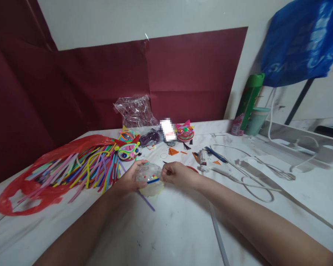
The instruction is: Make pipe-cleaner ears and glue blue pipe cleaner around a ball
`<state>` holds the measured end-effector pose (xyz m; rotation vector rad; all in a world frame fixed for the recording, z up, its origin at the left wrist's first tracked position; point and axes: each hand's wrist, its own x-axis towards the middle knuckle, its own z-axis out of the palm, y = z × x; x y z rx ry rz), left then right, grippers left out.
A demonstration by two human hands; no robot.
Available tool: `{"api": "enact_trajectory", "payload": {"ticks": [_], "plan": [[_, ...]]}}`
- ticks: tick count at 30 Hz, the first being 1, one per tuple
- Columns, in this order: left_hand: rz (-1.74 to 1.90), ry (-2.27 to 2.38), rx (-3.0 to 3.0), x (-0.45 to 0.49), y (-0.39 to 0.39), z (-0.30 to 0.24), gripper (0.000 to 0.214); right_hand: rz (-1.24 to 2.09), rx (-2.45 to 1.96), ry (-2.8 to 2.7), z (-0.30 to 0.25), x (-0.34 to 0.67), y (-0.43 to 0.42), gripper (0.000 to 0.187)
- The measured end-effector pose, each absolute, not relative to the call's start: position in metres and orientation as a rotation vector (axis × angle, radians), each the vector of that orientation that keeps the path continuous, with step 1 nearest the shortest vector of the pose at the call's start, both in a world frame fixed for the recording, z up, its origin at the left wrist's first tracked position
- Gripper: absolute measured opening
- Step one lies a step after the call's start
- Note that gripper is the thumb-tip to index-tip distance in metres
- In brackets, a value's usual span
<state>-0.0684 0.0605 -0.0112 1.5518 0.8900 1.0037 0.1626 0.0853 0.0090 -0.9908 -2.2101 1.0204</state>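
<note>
A clear plastic dome with small coloured bits and a dark blue strip across its front is in the middle of the table. Round its left side curls my left hand, gripping it. At the dome's right edge my right hand is pinched; what sits between its fingertips is too small to make out. Something pale yellow shows beneath the dome. A purple pipe cleaner lies just in front of it.
Colourful pipe cleaners lie on a red plastic bag at left. Behind stand decorated animal heads and a phone. To the right are a glue gun, cables, a green spray can and a cup.
</note>
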Motion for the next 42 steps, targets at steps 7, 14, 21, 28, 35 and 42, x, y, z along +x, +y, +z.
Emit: {"api": "enact_trajectory", "payload": {"ticks": [7,14,21,28,35,42], "plan": [[0.968,1.110,1.689,-0.065,0.057,-0.002,0.068,0.867,-1.018,-2.242,0.017,0.158,0.073,0.012],[0.896,1.221,1.800,-0.063,0.048,0.006,0.070,0.786,-1.019,-2.250,0.017,0.156,0.071,0.009],[0.929,1.041,1.752,-0.064,0.054,-0.002,0.072,0.903,-0.940,-2.214,0.014,0.161,0.080,0.007],[0.891,1.226,1.735,-0.057,0.048,0.007,0.066,0.760,-0.994,-2.214,0.017,0.149,0.065,0.007],[0.907,1.216,1.724,-0.058,0.046,0.010,0.062,0.708,-0.925,-2.038,0.028,0.174,0.091,0.010],[0.969,1.173,1.605,-0.071,0.056,-0.002,0.057,0.581,-0.956,-1.996,0.038,0.181,0.092,0.018]]}}
